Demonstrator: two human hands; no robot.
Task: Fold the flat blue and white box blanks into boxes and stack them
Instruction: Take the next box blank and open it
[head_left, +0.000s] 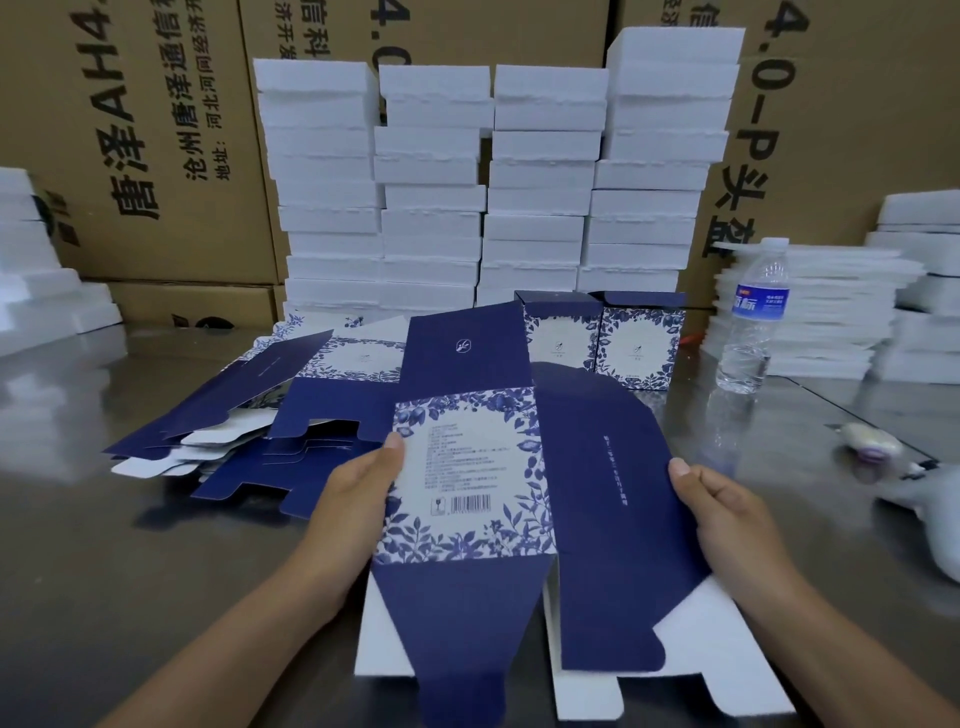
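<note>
You are working at a grey, glossy metal tabletop (130, 545) that throws back pale reflections of what stands on it. At 12 o'clock, four tall columns of white foam blocks (431, 208) stand side by side in front of large brown cardboard cartons printed in black (156, 130). More white foam pieces (31, 291) sit at 9 o'clock. At 3 o'clock, a pile of thin white foam sheets (821, 317) lies just behind a clear plastic water bottle with a blue label (753, 322). Near 4 o'clock lies a small white-and-purple object (867, 447), possibly a tool, but it is too blurred to tell.
</note>
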